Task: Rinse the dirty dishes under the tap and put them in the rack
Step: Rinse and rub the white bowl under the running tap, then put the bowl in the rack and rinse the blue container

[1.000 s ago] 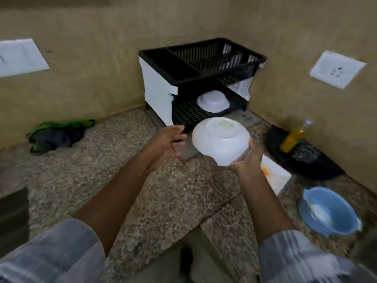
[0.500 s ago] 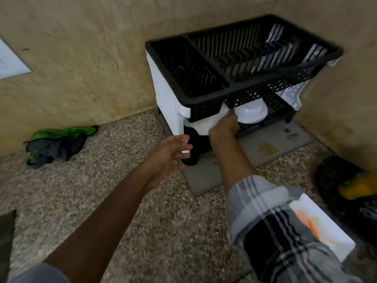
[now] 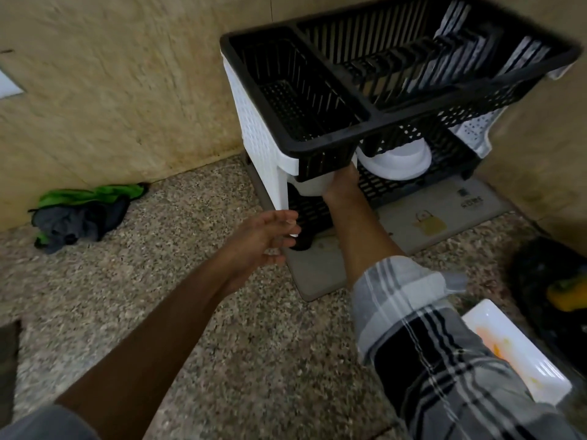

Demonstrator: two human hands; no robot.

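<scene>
Under rack's front-left corner: white bowl, mostly hidden, gripped by right hand; fingers unseen. Left hand spread, holding nothing.

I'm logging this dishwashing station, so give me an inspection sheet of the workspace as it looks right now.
Surface: speckled granite counter; grey drying mat under the rack.
Job's things: two-tier black and white dish rack, upper tier holding no dishes; white bowl upside down on the lower tier; second white bowl at the lower tier's left side; stained white rectangular plate waiting at right.
Clutter: green and grey cloth by the wall; yellow bottle on a dark tray, blurred.
Grips: right hand holds the second bowl under the upper tier; left hand open, holding nothing.
Cables: nothing seen.
Surroundings: beige walls meeting in a corner.
</scene>
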